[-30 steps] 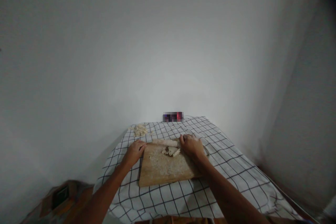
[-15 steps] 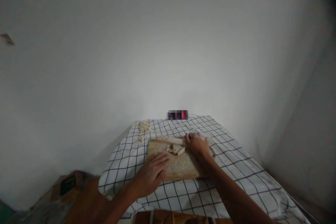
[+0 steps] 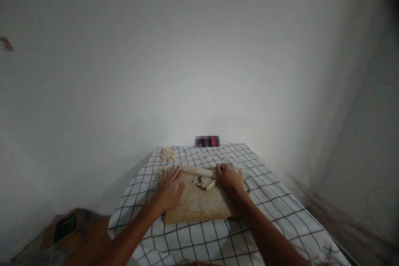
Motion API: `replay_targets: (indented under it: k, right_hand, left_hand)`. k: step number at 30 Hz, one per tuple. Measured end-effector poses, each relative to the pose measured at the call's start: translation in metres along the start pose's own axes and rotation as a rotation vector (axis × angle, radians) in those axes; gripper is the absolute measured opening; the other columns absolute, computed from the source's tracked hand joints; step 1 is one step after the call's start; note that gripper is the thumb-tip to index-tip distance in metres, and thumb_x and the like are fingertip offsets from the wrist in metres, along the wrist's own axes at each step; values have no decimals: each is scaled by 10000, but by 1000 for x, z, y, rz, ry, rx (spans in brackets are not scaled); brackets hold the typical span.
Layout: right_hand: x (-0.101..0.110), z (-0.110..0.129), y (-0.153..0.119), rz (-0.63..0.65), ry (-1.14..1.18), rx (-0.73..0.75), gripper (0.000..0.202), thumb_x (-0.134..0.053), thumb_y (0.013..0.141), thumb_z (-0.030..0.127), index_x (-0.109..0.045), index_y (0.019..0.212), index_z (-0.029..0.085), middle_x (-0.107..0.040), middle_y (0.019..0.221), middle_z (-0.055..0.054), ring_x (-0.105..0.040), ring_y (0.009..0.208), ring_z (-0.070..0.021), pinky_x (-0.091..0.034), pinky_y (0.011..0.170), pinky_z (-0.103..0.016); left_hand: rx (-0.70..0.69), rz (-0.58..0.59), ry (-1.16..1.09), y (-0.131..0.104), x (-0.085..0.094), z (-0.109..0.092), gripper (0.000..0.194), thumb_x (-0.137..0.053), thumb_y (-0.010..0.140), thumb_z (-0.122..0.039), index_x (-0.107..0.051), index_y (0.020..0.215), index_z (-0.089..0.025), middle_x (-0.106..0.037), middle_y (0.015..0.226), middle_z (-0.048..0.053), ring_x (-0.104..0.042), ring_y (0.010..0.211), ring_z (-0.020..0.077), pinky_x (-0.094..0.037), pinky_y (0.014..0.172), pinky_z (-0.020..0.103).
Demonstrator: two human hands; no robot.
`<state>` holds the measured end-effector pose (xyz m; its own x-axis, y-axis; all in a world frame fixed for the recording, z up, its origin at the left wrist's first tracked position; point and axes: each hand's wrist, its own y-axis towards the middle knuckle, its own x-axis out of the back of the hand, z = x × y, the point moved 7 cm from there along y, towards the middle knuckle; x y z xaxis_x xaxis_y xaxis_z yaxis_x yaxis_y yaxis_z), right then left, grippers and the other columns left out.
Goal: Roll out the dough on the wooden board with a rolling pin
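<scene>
A wooden board [image 3: 199, 212], dusted with flour, lies on the table. My left hand [image 3: 170, 189] rests on its left side, fingers stretched out and holding nothing. My right hand [image 3: 230, 178] is at the board's back right, its fingers curled closed; what they hold, if anything, is hidden. Next to these fingers, a long pale floury roll [image 3: 198, 171] lies along the back of the board; I cannot tell whether it is dough or a rolling pin. Just in front of it are thin, torn-looking dough scraps [image 3: 205, 183].
A white tablecloth with dark checks [image 3: 199, 241] covers the table. Heaped pale dough strips [image 3: 167, 154] are at the back left, with a smaller heap [image 3: 160, 170] nearer. A blurred dark and red object [image 3: 207, 141] stands by the wall. A wooden item [image 3: 67, 226] is low at left.
My left hand has moved left and away from me, from the board's front to its left edge, with its fingers spread. My right hand stays by the pale roll. The view has shifted slightly.
</scene>
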<state>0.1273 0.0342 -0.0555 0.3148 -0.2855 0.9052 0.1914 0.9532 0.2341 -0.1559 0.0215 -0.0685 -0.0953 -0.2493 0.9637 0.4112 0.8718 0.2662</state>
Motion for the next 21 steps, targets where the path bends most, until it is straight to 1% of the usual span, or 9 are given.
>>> replay_targets:
  k: [3,4,6,8,11,14,16,19,21]
  right_hand:
    - [2,0,-1,4,1,-15,524,-401,1223,438,-849,1210,167,-844,1307,-221,-808,1199,-337,-560,1072,-477]
    - [3,1,-1,5,-2,-16,519,-400,1224,434,-848,1210,172,-845,1306,-217,-808,1202,-336,-559,1072,-476]
    - [4,2,-1,10,-10,-12,508,-399,1226,425,-848,1197,189,-851,1293,-203,-811,1195,-328,-560,1064,-464]
    - [5,3,-1,4,-21,-6,499,-404,1227,422,-847,1184,196,-858,1274,-188,-817,1181,-324,-566,1050,-449]
    - [4,2,-1,-19,-48,-5,499,-407,1229,427,-844,1179,192,-862,1259,-181,-822,1167,-326,-576,1023,-434]
    - [1,2,0,-6,-92,14,484,-403,1232,406,-842,1225,202,-855,1284,-183,-820,1168,-321,-582,1012,-426]
    - [0,4,-1,19,-125,51,448,-412,1228,371,-828,1309,224,-848,1312,-181,-815,1182,-318,-585,1012,-430]
    - [-1,7,-2,58,-159,87,433,-410,1223,334,-796,1399,248,-840,1329,-178,-809,1197,-322,-595,1001,-444]
    - [-1,7,-3,63,-163,88,437,-400,1225,325,-790,1405,248,-839,1327,-178,-808,1204,-323,-596,1003,-450]
  left_hand:
    - [-125,-85,-121,-36,2,-37,542,-421,1185,-367,-653,1648,-207,-619,1760,133,-520,1687,340,-440,1414,634]
    - [-137,-106,-159,-47,5,-48,521,-418,1185,-366,-695,1597,-206,-681,1694,129,-584,1632,329,-455,1412,617]
    - [-153,-114,-249,-60,11,-66,504,-383,1196,-352,-745,1524,-228,-743,1610,108,-685,1516,287,-557,1350,530]
    - [-230,-86,-310,-63,15,-84,489,-398,1194,-346,-745,1530,-270,-740,1622,73,-700,1494,269,-591,1320,489]
    - [-336,-30,-306,-51,17,-97,513,-447,1182,-330,-675,1638,-276,-694,1692,69,-638,1577,288,-491,1402,536]
    - [-361,63,-274,-30,10,-91,534,-465,1184,-338,-640,1685,-281,-693,1696,75,-624,1596,282,-414,1441,545]
    - [-338,106,-249,-18,3,-78,523,-438,1198,-355,-652,1674,-316,-680,1713,49,-591,1627,261,-377,1454,537]
    - [-268,140,-188,-2,-7,-46,536,-397,1213,-377,-622,1696,-308,-605,1783,55,-498,1701,273,-341,1455,568]
    - [-178,137,-129,8,-10,-13,549,-391,1209,-353,-613,1694,-226,-609,1772,119,-515,1688,308,-367,1427,598]
